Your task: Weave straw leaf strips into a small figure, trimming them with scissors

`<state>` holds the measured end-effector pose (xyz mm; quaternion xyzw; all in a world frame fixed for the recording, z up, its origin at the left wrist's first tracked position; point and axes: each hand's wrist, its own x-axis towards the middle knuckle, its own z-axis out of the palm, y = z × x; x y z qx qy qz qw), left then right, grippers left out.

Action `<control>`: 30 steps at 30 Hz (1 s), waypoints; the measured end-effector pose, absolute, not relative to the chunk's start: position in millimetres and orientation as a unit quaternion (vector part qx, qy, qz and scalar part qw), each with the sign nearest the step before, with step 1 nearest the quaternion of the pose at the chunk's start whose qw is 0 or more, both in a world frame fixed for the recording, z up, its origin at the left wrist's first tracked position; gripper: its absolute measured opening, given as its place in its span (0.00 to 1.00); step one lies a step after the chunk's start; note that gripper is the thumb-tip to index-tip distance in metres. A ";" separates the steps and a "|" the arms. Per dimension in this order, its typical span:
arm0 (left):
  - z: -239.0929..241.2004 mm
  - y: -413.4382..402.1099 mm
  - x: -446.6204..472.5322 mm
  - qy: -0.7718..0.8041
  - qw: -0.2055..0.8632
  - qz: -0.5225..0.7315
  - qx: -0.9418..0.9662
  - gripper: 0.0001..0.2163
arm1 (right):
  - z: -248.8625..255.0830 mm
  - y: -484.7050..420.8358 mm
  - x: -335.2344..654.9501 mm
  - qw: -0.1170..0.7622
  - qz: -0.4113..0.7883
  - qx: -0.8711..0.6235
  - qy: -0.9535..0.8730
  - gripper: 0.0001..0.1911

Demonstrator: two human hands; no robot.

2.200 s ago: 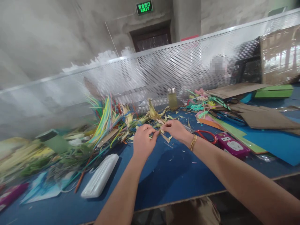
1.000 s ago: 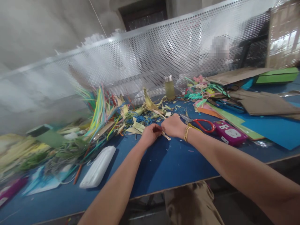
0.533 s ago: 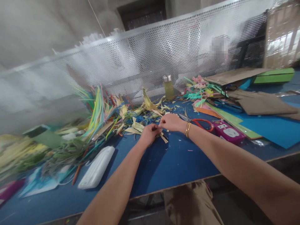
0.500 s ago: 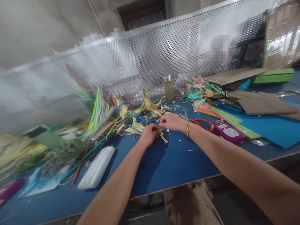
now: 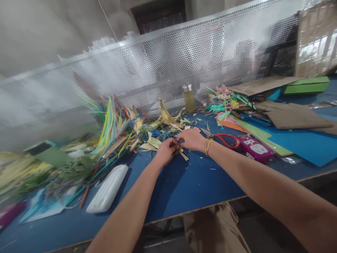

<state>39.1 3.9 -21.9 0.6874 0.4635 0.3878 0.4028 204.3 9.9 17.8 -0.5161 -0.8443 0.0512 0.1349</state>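
Note:
My left hand (image 5: 165,151) and my right hand (image 5: 192,139) meet fingertip to fingertip over the blue table (image 5: 195,182). Both pinch a small piece of dry yellow-tan leaf strip (image 5: 182,153), whose ends stick out below my fingers. A gold bracelet (image 5: 207,147) circles my right wrist. Just beyond my hands lies a heap of dried husk and leaf pieces (image 5: 168,123) with some blue string. Most of the strip is hidden inside my fingers.
Red-handled scissors (image 5: 223,139) lie right of my right hand, with a pink power strip (image 5: 256,149) beyond. A small yellow glass bottle (image 5: 188,98) stands by the perforated metal screen (image 5: 168,66). Coloured strips (image 5: 112,123) and a white case (image 5: 107,193) lie left; card sheets right.
The view has tilted down and my hands have drawn closer together on the strip, my right hand sliding slightly left. The things on the table have not moved.

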 end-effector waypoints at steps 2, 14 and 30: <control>-21.3 3.0 39.0 0.468 0.407 0.387 0.683 0.07 | 19.7 9.2 204.9 0.140 0.054 -0.516 -0.843 0.11; -17.4 1.8 35.6 0.516 0.436 0.380 0.632 0.14 | 33.8 -3.6 205.3 0.083 0.071 -0.501 -0.859 0.09; -16.9 -2.3 30.6 0.504 0.268 0.328 0.753 0.07 | 17.1 10.4 206.4 0.108 0.109 -0.517 -0.842 0.14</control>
